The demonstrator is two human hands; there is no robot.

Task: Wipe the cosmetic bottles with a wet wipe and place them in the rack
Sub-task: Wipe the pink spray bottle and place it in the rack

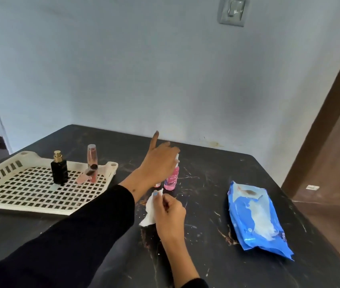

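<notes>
A pink spray bottle [172, 180] with a white top stands mid-table. My left hand [159, 161] reaches over it, fingers curled round the white top and the index finger sticking up. A small reddish bottle [157, 185] peeks out just left of it, mostly hidden by my wrist. My right hand [171, 212] pinches a crumpled white wet wipe [149, 208] just above the table, in front of the bottles. The cream perforated rack [1, 177] lies at the left. It holds a black perfume bottle [59, 172], a tall pink bottle [92, 161] and a small pink item lying flat [83, 178].
A blue pack of wet wipes [254, 221] lies on the right side of the dark scratched table [206, 256]. The pale wall runs close behind the table's far edge. A brown door frame [320, 121] stands to the right.
</notes>
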